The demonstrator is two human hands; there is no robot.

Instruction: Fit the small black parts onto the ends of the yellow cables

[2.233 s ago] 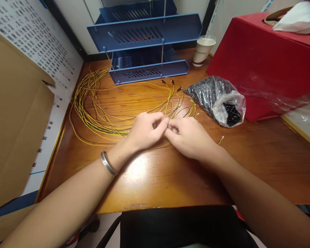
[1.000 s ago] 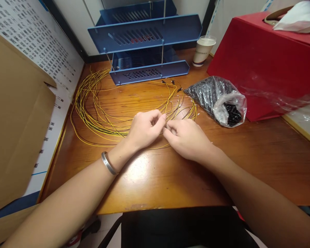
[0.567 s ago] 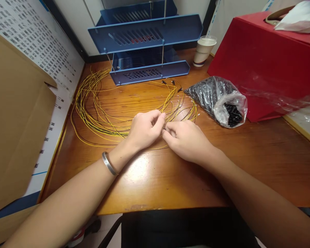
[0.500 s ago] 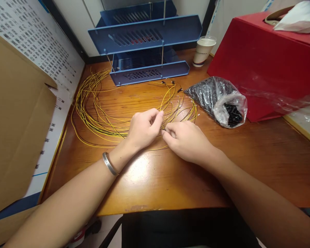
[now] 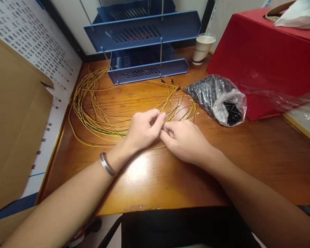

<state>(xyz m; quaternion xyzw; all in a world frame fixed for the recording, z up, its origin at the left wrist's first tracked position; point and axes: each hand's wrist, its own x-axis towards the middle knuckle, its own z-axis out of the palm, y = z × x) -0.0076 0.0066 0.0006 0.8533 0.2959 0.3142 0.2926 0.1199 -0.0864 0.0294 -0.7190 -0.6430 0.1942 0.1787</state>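
Observation:
A loose coil of thin yellow and dark wires (image 5: 86,120) lies across the desk behind my hands. My left hand (image 5: 146,129) is closed in a pinch at the coil's near side, with a yellow wire running to its fingertips. My right hand (image 5: 184,139) is also pinched, its fingertips almost touching the left ones; whatever small thing sits between them is hidden. Beyond, some wire ends carry small black connectors (image 5: 172,82). Bare-looking ends fan out near a clear plastic bag (image 5: 214,98) filled with small black parts.
A blue file rack (image 5: 147,70) stands at the back of the wooden desk (image 5: 155,186). Beside it is a paper cup (image 5: 203,49). A large red box (image 5: 263,62) fills the right back, and a cardboard sheet (image 5: 18,127) leans at the left.
Both hands stay pinched together in nearly the same place, with the fingertips slightly closer. The whole view has shifted a little.

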